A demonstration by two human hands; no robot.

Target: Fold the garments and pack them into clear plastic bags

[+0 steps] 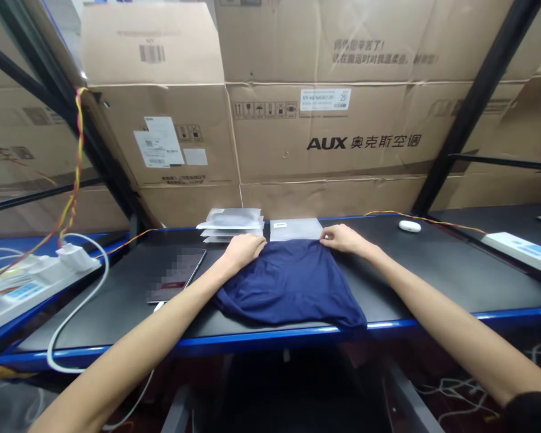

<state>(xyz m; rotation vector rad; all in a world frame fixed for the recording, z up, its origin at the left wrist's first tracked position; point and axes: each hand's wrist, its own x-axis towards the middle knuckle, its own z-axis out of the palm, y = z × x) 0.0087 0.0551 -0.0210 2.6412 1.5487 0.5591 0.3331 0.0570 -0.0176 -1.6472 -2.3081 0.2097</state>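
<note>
A navy blue garment [293, 282] of soft, stretchy cloth lies spread on the dark tabletop, its near edge reaching the table's front edge. I cannot tell its exact kind. My left hand [246, 248] is closed on its far left corner. At the far right corner, the fingertips of my right hand [340, 238] pinch the upper edge. Just behind the cloth lies a flat translucent plastic bag [297, 228] with a small white label. Left of that is a stack of similar bags [232, 219], close behind my left hand.
A phone [178, 276] with a white cable lies left of my left forearm. Power strips stand on both sides, the left one [27, 282] with plugs and the right one [518, 249]. A white earbud case [409, 226] sits at back right. Cardboard [270, 144] walls the back.
</note>
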